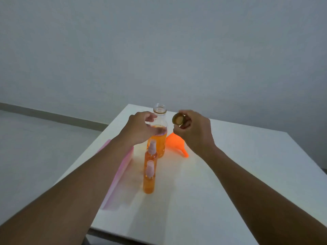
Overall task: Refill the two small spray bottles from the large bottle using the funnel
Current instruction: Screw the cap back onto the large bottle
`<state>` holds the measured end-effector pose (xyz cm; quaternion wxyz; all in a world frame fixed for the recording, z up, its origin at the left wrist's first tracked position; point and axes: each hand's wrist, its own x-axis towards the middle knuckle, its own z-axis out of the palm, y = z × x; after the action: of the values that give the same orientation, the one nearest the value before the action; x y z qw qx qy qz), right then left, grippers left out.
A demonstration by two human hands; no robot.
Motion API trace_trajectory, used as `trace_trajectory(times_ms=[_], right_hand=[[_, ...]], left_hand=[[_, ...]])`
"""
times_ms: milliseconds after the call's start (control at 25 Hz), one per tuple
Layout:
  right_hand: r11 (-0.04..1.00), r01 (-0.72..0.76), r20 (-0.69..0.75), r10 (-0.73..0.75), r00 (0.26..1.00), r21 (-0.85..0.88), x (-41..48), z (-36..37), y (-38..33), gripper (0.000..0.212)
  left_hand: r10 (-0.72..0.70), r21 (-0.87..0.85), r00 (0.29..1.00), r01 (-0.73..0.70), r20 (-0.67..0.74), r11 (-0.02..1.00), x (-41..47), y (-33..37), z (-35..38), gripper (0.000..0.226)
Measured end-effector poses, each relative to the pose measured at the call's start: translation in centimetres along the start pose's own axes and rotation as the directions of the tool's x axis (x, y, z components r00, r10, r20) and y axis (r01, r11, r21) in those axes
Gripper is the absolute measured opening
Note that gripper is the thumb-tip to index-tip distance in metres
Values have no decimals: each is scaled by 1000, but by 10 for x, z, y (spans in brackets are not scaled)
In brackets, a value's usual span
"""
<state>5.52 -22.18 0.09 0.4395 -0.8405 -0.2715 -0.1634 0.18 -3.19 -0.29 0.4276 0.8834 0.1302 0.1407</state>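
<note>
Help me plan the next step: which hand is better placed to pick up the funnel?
Right. The right hand is nearest the funnel, though it pinches the cap and must put it down first; the left hand grips the large bottle.

large bottle (161,145): clear plastic, colourless above, orange liquid below; a dark mark at the liquid line
cap (178,119): dull gold rim, paler cream inside
funnel (173,142): bright, plain orange
far spray bottle (150,159): orange contents, pale translucent pink top
near spray bottle (149,184): orange contents, pale translucent pink top
table (230,174): plain white, tinged warm orange beside the bottles
sheet (122,167): pale pink, unpatterned
wall (159,50): flat blue-grey
skirting (53,115): darker grey band
</note>
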Motion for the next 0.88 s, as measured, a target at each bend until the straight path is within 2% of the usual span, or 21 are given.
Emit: trace_trajectory(times_ms=[80, 160, 240, 400, 760, 880], right_hand=[[992, 97, 58, -93, 994, -80, 29, -4, -16, 35], [977, 174, 175, -151, 973, -126, 52, -3, -26, 45], [969, 206, 315, -153, 936, -140, 69, -7, -31, 52], [979, 184, 547, -107, 831, -88, 88, -15, -43, 49], [820, 479, 687, -152, 710, -314, 103, -6, -74, 47], [750, 515, 685, -115, 719, -415, 104, -3, -79, 22]], left_hand=[[16, -5, 1000, -16, -12, 1000, 0, -2, 1, 77], [23, 13, 1000, -23, -20, 1000, 1, -5, 2, 76], [27, 35, 1000, -26, -15, 999, 3, -8, 3, 77], [46, 45, 999, -45, -10, 998, 5, -11, 2, 78], [79, 61, 997, -77, -20, 995, 8, -17, 3, 77], [85, 54, 996, -84, -27, 995, 6, -17, 4, 75]])
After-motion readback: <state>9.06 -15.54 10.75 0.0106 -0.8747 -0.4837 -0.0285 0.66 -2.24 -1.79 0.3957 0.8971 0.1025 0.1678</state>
